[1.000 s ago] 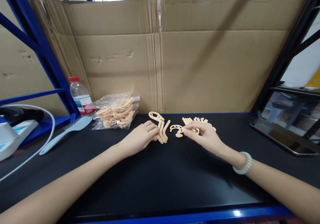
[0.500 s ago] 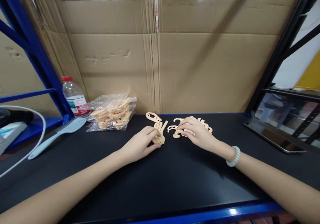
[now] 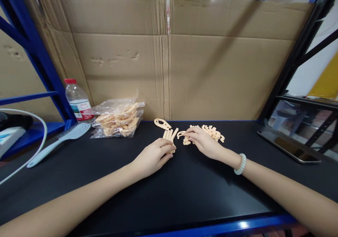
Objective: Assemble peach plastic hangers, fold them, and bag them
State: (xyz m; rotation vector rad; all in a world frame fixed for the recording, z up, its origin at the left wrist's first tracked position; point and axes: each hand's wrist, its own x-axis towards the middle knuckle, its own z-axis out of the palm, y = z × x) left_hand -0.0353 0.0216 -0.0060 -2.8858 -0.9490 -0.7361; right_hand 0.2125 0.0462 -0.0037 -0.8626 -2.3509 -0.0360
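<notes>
The left hand (image 3: pixel 153 156) lies flat on a small bundle of long wooden strips (image 3: pixel 169 136), its grip loose, fingers only pressing them on the black table (image 3: pixel 185 187) so they stay together. The strips lie side by side; their long axis runs away from the person, leaning slightly right. The right hand (image 3: pixel 203 142) rests, unclenched, on the curved wooden pieces (image 3: pixel 213 133) just beside, fingertips touching one.

Several flat, pale tan wooden cut-out pieces are spread on the black tabletop. A few long, slim strips (image 3: pixel 169 135) are laid side by side, fanned slightly. A rounded piece with a hole (image 3: pixel 162 124) lies just behind them. To their right, curved, hooked pieces (image 3: pixel 211 132) are gathered in a loose cluster.
</notes>
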